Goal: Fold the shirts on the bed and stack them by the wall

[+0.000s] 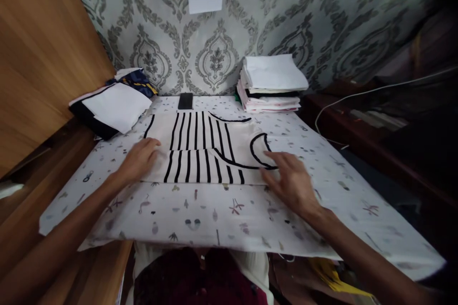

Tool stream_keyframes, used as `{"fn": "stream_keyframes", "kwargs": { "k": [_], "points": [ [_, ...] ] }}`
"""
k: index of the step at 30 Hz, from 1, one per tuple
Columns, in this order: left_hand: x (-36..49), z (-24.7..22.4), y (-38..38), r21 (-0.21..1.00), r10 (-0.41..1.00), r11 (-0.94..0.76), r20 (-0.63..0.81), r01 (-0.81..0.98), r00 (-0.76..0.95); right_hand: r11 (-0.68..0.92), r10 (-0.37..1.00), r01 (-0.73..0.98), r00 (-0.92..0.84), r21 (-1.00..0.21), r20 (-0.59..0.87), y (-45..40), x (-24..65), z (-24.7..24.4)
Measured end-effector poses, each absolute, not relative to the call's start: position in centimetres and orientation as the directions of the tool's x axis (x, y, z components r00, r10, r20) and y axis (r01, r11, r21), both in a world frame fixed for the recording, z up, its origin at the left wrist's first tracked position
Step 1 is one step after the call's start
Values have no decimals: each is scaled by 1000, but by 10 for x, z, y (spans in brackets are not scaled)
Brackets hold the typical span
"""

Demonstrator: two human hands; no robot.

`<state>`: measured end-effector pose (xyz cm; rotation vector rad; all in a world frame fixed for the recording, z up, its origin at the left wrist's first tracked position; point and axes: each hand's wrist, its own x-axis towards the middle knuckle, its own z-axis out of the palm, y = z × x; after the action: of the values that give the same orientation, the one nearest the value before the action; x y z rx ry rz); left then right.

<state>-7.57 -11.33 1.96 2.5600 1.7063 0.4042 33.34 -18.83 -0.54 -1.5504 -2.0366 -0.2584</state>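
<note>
Black-striped, black-edged white garment lies flat, left fingers and right fingers apart

We see a cream cloth garment with black stripes and trim, white tablecloth with small multicoloured motifs, grey damask-patterned wall.

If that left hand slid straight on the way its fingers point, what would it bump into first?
Probably the nearest black stripe on the striped garment; the left hand is at its plain end. Whether the fingers touch or hover is unclear.
</note>
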Motion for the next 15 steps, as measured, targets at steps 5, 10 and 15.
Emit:
{"fn": "stream_keyframes", "kwargs": {
  "k": [5, 10, 15],
  "points": [
    [-30, -7, -138, 163, 774, -633, 111, 757, 623, 726, 681, 659, -649, -196, 338, -148, 234, -9],
    [-72, -27, -134, 57, 836, -548, 1, 835, 548, 704, 710, 668, -674, -242, 204, -124, 215, -35],
    [-131, -30, -97, 48, 903, -428, 53, 903, 425, 662, 745, 633, -615, -400, 259, -107, 239, -28]
  ]
}}
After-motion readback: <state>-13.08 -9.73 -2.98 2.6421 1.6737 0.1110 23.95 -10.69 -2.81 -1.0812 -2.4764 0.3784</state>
